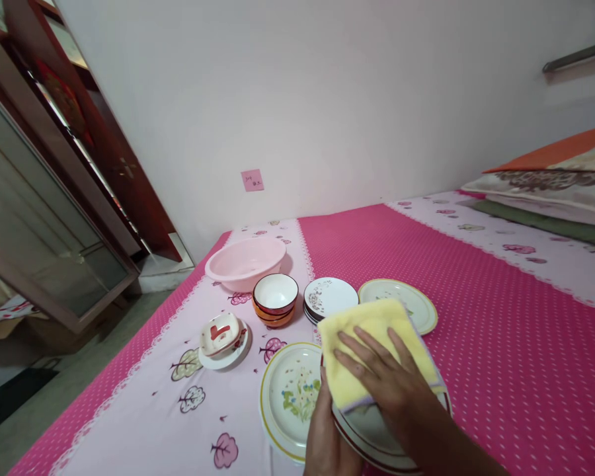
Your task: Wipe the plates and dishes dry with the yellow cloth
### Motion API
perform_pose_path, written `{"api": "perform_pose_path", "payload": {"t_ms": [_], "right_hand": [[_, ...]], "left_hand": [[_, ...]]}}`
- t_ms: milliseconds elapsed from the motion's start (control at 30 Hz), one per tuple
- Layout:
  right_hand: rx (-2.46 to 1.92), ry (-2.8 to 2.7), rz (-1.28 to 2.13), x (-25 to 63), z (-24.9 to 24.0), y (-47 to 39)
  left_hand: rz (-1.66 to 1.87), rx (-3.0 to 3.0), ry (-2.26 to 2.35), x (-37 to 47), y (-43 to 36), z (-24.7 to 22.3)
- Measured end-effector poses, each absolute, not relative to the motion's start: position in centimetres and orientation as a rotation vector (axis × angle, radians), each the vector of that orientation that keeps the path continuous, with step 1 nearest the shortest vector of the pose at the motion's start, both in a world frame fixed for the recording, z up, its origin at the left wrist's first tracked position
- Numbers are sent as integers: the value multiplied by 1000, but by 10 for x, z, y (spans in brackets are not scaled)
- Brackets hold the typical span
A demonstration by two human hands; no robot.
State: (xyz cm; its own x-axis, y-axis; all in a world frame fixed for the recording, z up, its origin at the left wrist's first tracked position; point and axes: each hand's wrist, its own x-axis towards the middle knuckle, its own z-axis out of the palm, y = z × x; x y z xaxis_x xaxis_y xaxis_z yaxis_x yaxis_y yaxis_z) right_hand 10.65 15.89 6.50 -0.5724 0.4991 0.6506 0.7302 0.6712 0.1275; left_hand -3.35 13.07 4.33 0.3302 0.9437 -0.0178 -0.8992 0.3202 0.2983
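My left hand (326,430) grips the left edge of a brown-rimmed plate (377,436) at the bottom centre, its fingers partly hidden under the plate and cloth. A yellow cloth (347,337) covers much of that plate. On the cloth lies my right hand (381,363), palm down with its fingers spread. Just left of the held plate is a yellow-rimmed plate with a flower print (290,396). Another yellow-rimmed plate (419,304) rests behind the cloth, beside a stack of white plates (332,296).
Stacked bowls (276,294) stand left of the white plates, in front of a pink basin (245,261). Farther left, a square dish (219,334) sits on a small white plate (235,357). Pillows (550,185) lie at the right. A wall rises behind the pink bedspread (506,357).
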Motion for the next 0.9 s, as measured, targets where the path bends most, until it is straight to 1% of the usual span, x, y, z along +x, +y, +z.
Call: {"api": "perform_pose_path", "payload": {"t_ms": [133,267,367,500,667,767,900], "right_hand": [[-1077,-2237,-522,125,65,169],[-1107,-2259,-568,137,57,176],[-1060,-2307,-615,139,50,176],[-966,-2320,-530,133,38,167],[-828,-2421,-554,118,35,150],[-687,-2452,-550,103,39,140],[-627,-2522,-484,85,43,131]], "left_hand": [[1193,314,181,-37,130,48],[1234,298,178,-51,136,44],[1318,318,169,-64,142,35],[1370,356,152,-80,148,26],[1428,297,201,-87,149,26],[1347,229,233,-82,143,38],[1075,117,266,-73,130,55]]}}
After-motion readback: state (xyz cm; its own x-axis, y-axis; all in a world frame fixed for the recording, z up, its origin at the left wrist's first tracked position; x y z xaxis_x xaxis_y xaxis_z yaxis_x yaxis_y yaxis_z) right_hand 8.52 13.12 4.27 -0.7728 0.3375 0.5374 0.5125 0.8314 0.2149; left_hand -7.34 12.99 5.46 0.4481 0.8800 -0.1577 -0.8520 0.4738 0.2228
